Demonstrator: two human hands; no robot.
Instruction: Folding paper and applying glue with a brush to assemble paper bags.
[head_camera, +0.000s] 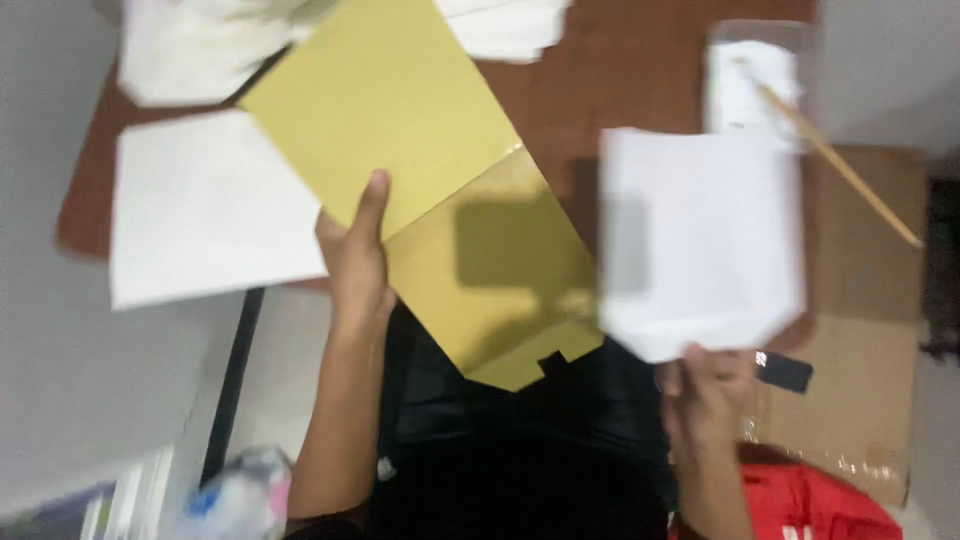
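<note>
Closest to the camera, the left hand (355, 265) grips a gold card sheet (420, 170), a flat cut piece with a shiny folded lower part; the thumb lies on top of the card near its lower left edge and the other fingers are hidden under it, so the hand is clamped on this card. The right hand (705, 385) is well apart from the left one and pinches the bottom edge of a white sheet (700, 240), which stands up from the fingers and is blurred. The gold card lies between the two hands, reaching from the left hand up and to the left, while its lower flap comes close to the white sheet without clearly touching it. Under the right hand there is a small black tag (785, 372) and a brown cardboard piece (865, 330), and near the lower edge a red object (820, 505). Further away, on the brown table (620, 80), a white paper (205, 205) lies just beside the gold card on the left. Farther still, there is a pile of white papers (505, 25) at the top, and on the right a clear container (755, 80) with a thin wooden stick (840, 165) leaning out of it.
</note>
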